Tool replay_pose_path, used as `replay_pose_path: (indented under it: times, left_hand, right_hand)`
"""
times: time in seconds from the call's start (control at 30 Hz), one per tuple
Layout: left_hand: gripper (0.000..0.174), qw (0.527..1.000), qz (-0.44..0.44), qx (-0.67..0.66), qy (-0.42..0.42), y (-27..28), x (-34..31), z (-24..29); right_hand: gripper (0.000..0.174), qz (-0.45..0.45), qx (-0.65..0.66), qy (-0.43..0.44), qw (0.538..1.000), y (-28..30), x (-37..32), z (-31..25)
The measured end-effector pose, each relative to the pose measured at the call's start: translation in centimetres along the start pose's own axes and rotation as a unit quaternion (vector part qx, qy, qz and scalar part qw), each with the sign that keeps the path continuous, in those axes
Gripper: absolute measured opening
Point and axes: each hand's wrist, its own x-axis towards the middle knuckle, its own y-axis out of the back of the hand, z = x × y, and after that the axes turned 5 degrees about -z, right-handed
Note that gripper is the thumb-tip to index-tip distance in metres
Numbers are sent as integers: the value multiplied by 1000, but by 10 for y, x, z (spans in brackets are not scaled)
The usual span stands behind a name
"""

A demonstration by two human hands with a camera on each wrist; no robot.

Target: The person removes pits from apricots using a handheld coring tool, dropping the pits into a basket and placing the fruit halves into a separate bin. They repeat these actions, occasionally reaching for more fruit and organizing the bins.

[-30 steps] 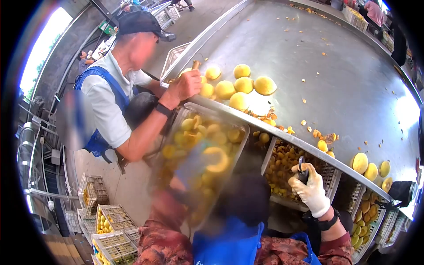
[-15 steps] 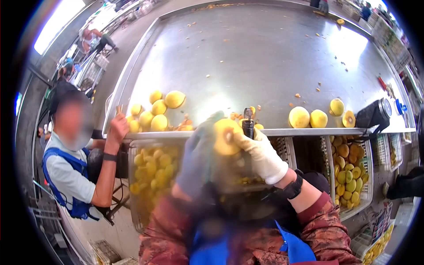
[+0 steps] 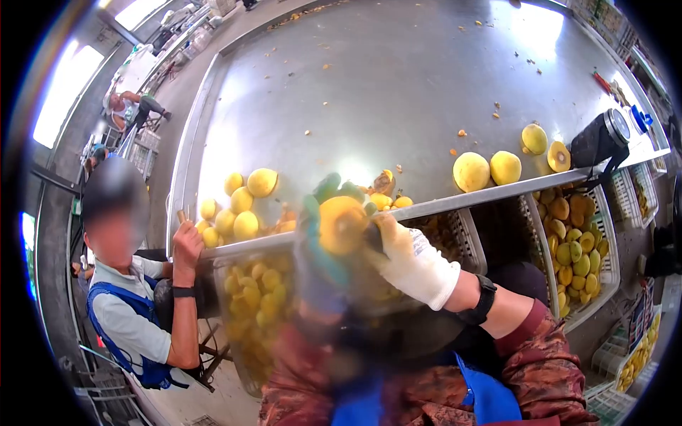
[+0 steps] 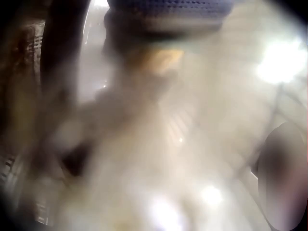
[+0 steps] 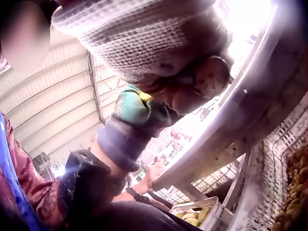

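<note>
Centrally in the head view, the left hand (image 3: pixel 317 248), blurred in its teal glove, has its fingers curled round a yellow fruit (image 3: pixel 342 225), holding it just above the near edge of the metal table (image 3: pixel 383 92). The right hand (image 3: pixel 420 268), in a white glove, closes its fingers round a dark tool (image 3: pixel 374 238) right beside the fruit; the tool is mostly hidden. More yellow fruits (image 3: pixel 471 172) sit on the table, and to the left another person (image 3: pixel 131 312) raises a fist near them.

From the left wrist, nearly all is blurred: a purple cuff (image 4: pixel 168 13) shows, but the grip cannot be told.

From the right wrist, the knit glove (image 5: pixel 144 41) covers the tool; beyond it, the left hand's fingers bend near a small yellow patch (image 5: pixel 144 96).
</note>
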Motion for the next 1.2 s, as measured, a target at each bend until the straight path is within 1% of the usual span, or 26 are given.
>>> replay_pose_path:
  times: [0.13, 0.2, 0.27, 0.3, 0.37, 0.4, 0.43, 0.47, 0.5, 0.57, 0.63, 0.7, 0.77, 0.8, 0.83, 0.93, 0.97, 1.03, 1.07, 1.1, 1.13, 1.2]
  left_hand:
    - [46, 986, -37, 150, -54, 12, -4, -4]
    - [49, 951, -18, 285, -122, 13, -4, -8]
    - [50, 949, -9, 289, -126, 11, -6, -9]
    - [50, 969, -7, 229, -96, 10, -7, -7]
    - [46, 982, -11, 173, -69, 10, -9, -5]
    - [42, 981, -17, 179, -74, 10, -9, -5]
    - [40, 971, -21, 216, -96, 13, -9, -6]
    - [38, 960, -23, 253, -118, 15, -10, -7]
    - [38, 934, -25, 320, -158, 20, -9, -11]
    - [36, 907, -17, 374, -192, 24, -11, -13]
    - [34, 919, 0, 350, -182, 21, -14, -11]
    - [34, 824, -43, 501, -260, 32, -12, -9]
    - [34, 793, -53, 541, -276, 33, -12, -9]
    - [35, 776, -58, 560, -284, 34, -12, -9]
    - [34, 784, -56, 552, -278, 35, -12, -9]
    - [33, 807, -66, 529, -253, 39, -13, -6]
    - [33, 815, -71, 521, -245, 40, -12, -5]
    - [28, 869, -66, 450, -194, 34, -10, -4]
    - [26, 892, -57, 415, -169, 33, -12, -4]
    - [23, 954, -75, 272, -101, 34, -12, -3]
    - [20, 990, -70, 120, -35, 34, -13, -3]
    - [19, 992, -58, 116, 11, 36, -22, 2]
  right_hand:
    - [21, -8, -14, 1, 1000, -6, 2, 4]
    - [18, 5, 3, 2, 1000, -8, 0, 1]
    - [17, 1, 13, -3, 1000, -8, -2, 0]
    - [17, -10, 16, -8, 1000, -8, -1, 0]
    - [15, -15, 26, -11, 999, -11, -1, 2]
    - [14, -10, 32, -8, 999, -13, -1, 3]
    - [13, -6, 39, -7, 999, -15, -1, 5]
    - [12, -9, 77, -15, 997, -21, 0, 9]
    - [10, -11, 115, -24, 993, -30, 2, 14]
    - [9, -25, 180, -30, 983, -41, 4, 23]
    - [10, -44, 231, -29, 971, -48, 5, 30]
    - [14, -62, 277, -35, 958, -56, 4, 35]
    - [20, -58, 259, -8, 964, -59, 1, 36]
    - [24, -46, 217, 24, 975, -57, -1, 35]
    - [27, -34, 173, 57, 983, -54, -3, 34]
    - [34, -115, 157, -45, 980, -36, -8, 17]
    - [34, -130, 150, -68, 978, -30, -9, 10]
    - [34, -162, 133, -110, 972, -19, -10, 1]
    - [35, -145, 142, -111, 973, -18, -13, 1]
    - [35, -135, 151, -106, 974, -17, -15, 3]
    - [35, -137, 164, -94, 972, -19, -16, 3]
    - [35, -166, 248, -155, 942, -16, -17, -1]
